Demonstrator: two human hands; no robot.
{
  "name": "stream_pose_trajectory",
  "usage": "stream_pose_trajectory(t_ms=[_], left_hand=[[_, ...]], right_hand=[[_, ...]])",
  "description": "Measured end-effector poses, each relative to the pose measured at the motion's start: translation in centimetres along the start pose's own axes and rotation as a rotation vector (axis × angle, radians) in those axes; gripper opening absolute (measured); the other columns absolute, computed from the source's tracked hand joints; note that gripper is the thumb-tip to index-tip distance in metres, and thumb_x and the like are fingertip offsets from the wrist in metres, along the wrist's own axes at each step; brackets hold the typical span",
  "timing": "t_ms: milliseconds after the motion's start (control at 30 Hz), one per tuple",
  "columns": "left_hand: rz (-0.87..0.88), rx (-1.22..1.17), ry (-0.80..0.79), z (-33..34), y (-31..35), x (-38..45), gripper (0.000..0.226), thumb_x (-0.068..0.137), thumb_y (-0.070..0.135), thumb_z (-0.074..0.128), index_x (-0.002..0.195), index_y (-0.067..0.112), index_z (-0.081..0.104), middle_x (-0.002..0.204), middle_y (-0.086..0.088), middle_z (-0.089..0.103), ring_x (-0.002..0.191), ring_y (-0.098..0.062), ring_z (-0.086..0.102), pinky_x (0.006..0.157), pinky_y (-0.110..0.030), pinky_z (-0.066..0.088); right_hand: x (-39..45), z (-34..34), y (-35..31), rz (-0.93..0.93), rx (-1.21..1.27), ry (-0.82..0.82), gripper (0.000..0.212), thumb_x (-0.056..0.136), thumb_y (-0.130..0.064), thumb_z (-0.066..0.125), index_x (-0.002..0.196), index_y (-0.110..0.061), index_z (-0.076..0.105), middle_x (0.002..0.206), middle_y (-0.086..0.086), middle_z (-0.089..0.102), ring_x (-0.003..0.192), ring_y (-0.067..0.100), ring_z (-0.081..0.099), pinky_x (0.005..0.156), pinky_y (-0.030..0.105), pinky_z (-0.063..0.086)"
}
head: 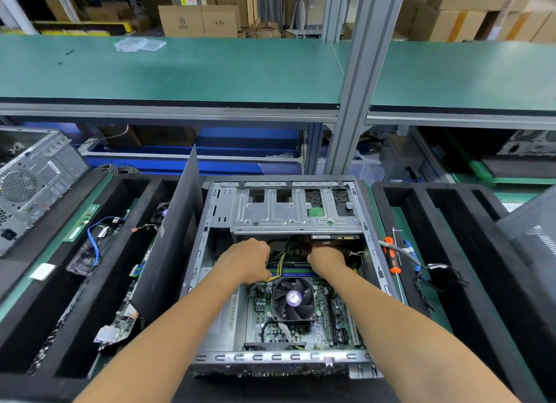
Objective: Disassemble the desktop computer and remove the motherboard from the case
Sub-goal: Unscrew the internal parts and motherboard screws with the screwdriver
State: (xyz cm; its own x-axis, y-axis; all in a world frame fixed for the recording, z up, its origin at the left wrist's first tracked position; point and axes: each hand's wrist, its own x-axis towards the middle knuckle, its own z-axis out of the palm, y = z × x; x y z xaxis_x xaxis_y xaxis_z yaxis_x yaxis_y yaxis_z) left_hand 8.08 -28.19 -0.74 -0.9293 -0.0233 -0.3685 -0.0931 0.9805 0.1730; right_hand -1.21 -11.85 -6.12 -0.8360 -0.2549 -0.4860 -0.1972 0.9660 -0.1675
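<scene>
Inside case [377, 252], below drive cage [296, 213]: left hand [246, 261] curled around yellow-black cable [279, 267]; right hand [326, 259] grip hidden, cannot tell. Advice: pull connector housings, not wires, sparing motherboard [301, 327]

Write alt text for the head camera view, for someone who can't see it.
Both hands reach into an open desktop computer case, the left hand at a yellow and black cable bundle, the right hand beside it, just above the motherboard and its CPU fan. An orange-handled screwdriver lies right of the case.
</scene>
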Motion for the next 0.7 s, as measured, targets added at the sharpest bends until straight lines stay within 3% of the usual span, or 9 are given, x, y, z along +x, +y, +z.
stream_pose_trajectory(t_ms=[267,400,467,600,700], left_hand=[[0.008,0.005,0.010,0.07,-0.08,0.08,0.014,0.079,0.024,0.064,0.085,0.011,0.061,0.083,-0.006,0.066,0.076,-0.024,0.065,0.063,-0.033,0.051],[0.006,0.017,0.018,0.09,-0.12,0.08,0.013,0.078,0.022,0.064,0.085,0.012,0.061,0.083,-0.005,0.066,0.074,-0.023,0.064,0.059,-0.031,0.048],[0.010,0.021,0.019,0.10,-0.09,0.07,0.012,0.078,0.022,0.064,0.085,0.012,0.061,0.082,-0.005,0.066,0.071,-0.022,0.062,0.057,-0.030,0.046],[0.014,0.025,0.023,0.06,-0.08,0.05,0.012,0.078,0.022,0.064,0.085,0.012,0.061,0.082,-0.005,0.066,0.069,-0.022,0.061,0.056,-0.029,0.046],[0.019,0.031,0.027,0.13,-0.10,0.05,0.011,0.078,0.022,0.064,0.084,0.014,0.060,0.080,-0.004,0.064,0.067,-0.020,0.059,0.054,-0.028,0.043]], right_hand=[[0.01,1.04,0.48,-0.042,0.095,0.084,0.020,0.095,-0.017,0.047,0.093,-0.005,0.062,0.094,0.014,0.062,0.093,0.032,0.062,0.066,0.027,0.038],[-0.26,1.09,0.47,-0.056,0.071,0.101,0.021,0.093,-0.013,0.046,0.072,-0.010,0.046,0.082,0.010,0.054,0.077,0.029,0.054,0.064,0.028,0.037],[-0.39,1.06,0.53,-0.063,0.060,0.100,0.019,0.092,-0.011,0.046,0.073,-0.009,0.047,0.083,0.013,0.056,0.075,0.028,0.051,0.064,0.028,0.038],[-0.24,0.94,0.50,-0.111,0.013,0.091,0.013,0.092,-0.010,0.044,0.086,-0.009,0.056,0.085,0.013,0.057,0.092,0.033,0.062,0.066,0.030,0.040],[-0.12,1.05,0.63,-0.152,-0.020,0.109,0.019,0.093,-0.010,0.043,0.104,-0.006,0.059,0.099,0.016,0.064,0.096,0.034,0.062,0.069,0.032,0.046]])
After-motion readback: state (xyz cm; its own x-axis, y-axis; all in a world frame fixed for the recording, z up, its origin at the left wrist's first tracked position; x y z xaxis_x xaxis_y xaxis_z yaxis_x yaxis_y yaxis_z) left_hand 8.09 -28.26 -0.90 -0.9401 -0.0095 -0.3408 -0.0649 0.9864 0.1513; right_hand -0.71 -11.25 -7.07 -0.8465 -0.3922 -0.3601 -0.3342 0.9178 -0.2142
